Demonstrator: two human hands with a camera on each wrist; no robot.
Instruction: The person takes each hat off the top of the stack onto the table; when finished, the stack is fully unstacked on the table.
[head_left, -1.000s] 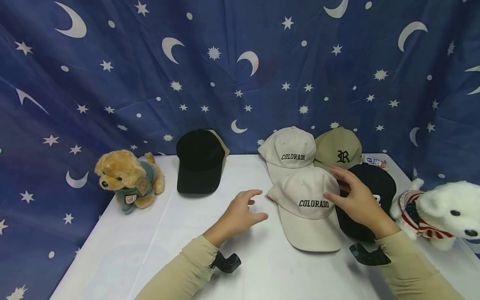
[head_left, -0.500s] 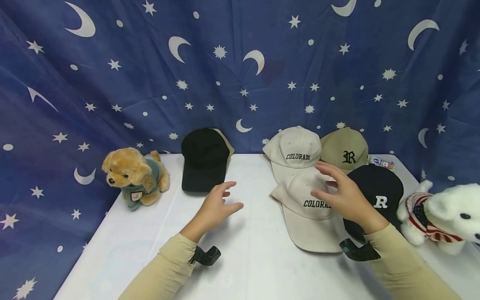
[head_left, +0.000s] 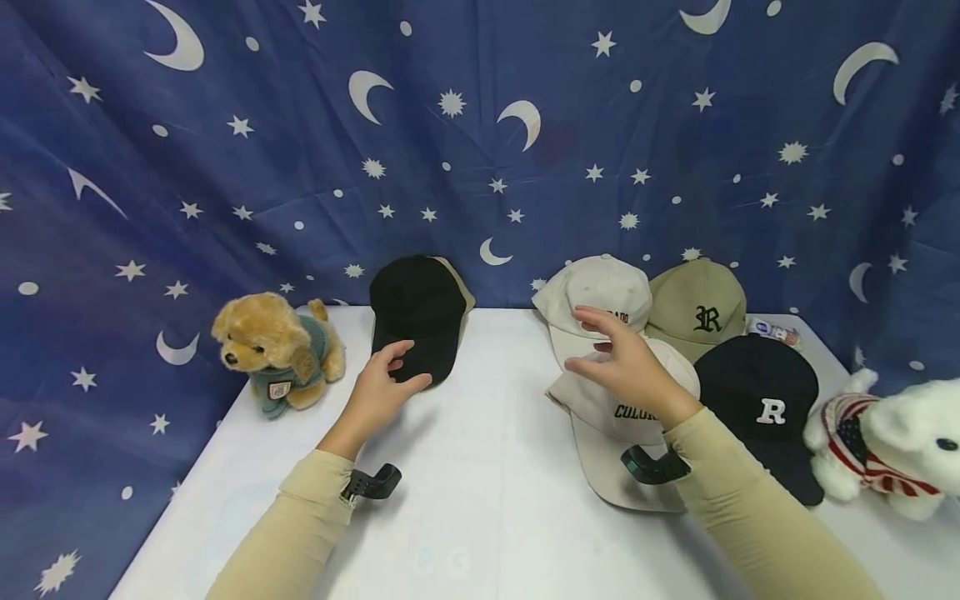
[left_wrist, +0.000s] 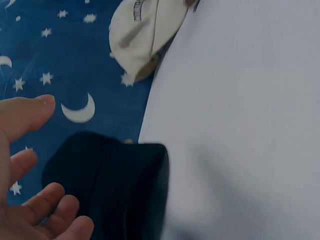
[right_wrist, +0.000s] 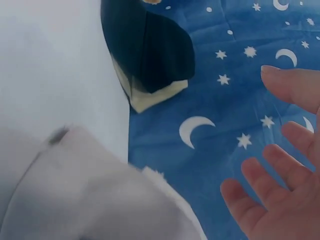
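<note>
remotely, i see the black cloth cap [head_left: 416, 308] left of centre and the cream cloth cap [head_left: 607, 433] right of centre, both facing front, probably for display; the left hand [head_left: 375, 396] and right hand [head_left: 633, 362] hover nearby, wide, holding nothing.

The head view is facing forward and down over the counter [head_left: 465, 500]; close by the left hand [head_left: 375, 396] and right hand [head_left: 632, 367], 2 wrist views are facing the curtain [right_wrist: 235, 105], sharing it and the plain black cap [left_wrist: 102, 172].
</note>
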